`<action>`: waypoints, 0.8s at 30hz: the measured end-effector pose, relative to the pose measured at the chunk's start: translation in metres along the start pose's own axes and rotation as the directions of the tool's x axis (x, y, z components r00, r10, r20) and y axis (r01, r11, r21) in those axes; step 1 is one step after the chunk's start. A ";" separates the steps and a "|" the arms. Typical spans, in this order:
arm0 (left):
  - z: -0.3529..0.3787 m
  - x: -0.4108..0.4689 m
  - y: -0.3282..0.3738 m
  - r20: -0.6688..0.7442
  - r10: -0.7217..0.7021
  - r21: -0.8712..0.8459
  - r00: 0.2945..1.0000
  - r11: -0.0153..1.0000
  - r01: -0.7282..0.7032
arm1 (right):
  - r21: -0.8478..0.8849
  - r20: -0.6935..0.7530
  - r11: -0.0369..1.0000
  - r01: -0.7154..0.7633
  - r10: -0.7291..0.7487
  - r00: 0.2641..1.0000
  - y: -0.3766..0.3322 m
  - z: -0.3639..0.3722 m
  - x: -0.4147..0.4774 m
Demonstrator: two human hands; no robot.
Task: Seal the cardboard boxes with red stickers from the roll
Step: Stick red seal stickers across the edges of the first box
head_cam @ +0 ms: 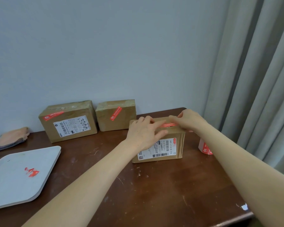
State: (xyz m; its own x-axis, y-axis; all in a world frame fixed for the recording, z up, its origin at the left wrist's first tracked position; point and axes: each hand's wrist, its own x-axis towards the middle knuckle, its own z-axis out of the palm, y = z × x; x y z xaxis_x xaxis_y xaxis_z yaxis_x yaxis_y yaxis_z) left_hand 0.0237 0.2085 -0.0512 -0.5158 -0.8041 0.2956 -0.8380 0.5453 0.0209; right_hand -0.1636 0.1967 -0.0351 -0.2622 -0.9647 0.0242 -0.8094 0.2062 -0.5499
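Observation:
A cardboard box (169,148) with a white shipping label stands near the middle right of the brown table. A red sticker (168,124) lies across its top edge. My left hand (144,131) rests flat on the box top, its fingers pressing the sticker's left part. My right hand (189,120) presses the sticker's right end with straight fingers. The sticker roll (204,147) stands right of the box, partly hidden by my right forearm. Two more boxes, a large one (69,122) and a small one (116,115), lean against the wall, each bearing a red sticker.
A white tray (11,185) at the left holds crumpled red scraps (31,172). A folded cloth item (10,140) lies at the far left. A grey curtain (261,79) hangs on the right, and the table edge (246,215) is near the bottom right.

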 end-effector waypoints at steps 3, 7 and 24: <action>0.000 -0.001 0.003 0.022 0.032 0.059 0.999 0.998 -0.033 | -0.012 0.027 1.000 -0.011 0.011 1.000 -0.001 0.004 -0.002; -0.001 -0.004 -0.007 0.004 0.006 -0.018 1.000 1.000 -0.006 | 0.068 0.033 0.997 -0.026 0.023 0.999 0.002 -0.001 -0.001; -0.002 -0.011 -0.008 -0.014 0.003 -0.098 1.000 0.995 -0.004 | 0.122 0.080 0.990 -0.067 0.057 0.995 -0.002 -0.009 -0.008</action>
State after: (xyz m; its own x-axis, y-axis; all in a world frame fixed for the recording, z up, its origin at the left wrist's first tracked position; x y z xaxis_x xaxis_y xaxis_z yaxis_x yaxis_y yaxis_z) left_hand 0.0362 0.2140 -0.0524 -0.5156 -0.7990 0.3094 -0.8142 0.5694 0.1134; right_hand -0.1649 0.2052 -0.0270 -0.2651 -0.9613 -0.0747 -0.7199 0.2489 -0.6480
